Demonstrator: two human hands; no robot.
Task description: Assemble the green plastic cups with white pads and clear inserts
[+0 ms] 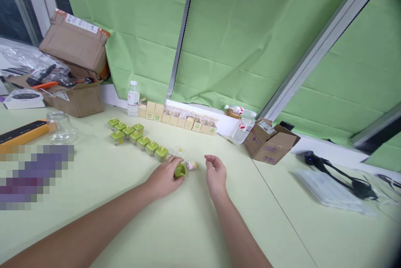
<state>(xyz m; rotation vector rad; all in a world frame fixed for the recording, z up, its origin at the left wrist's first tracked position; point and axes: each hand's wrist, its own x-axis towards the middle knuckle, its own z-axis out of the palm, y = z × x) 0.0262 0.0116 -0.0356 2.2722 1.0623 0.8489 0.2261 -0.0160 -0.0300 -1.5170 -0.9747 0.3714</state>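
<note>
My left hand (166,177) is closed around a small green square lid (180,170), hollow side showing. Just right of it a small white and pink piece (191,165) with a yellowish tip lies on the table. My right hand (216,172) is held to the right of that piece, fingers loosely bent and apart, with nothing visible in them. Beyond my left hand stands a clear small container (179,151). Several small clear containers with green lids (152,146) form two slanting rows to the left.
Behind them runs a row of small cream boxes (173,116), with a water bottle (133,99) at its left end. More bottles (243,130) and an opened carton (269,141) stand back right. At left are a filled cardboard box (77,100) and a power strip (23,135).
</note>
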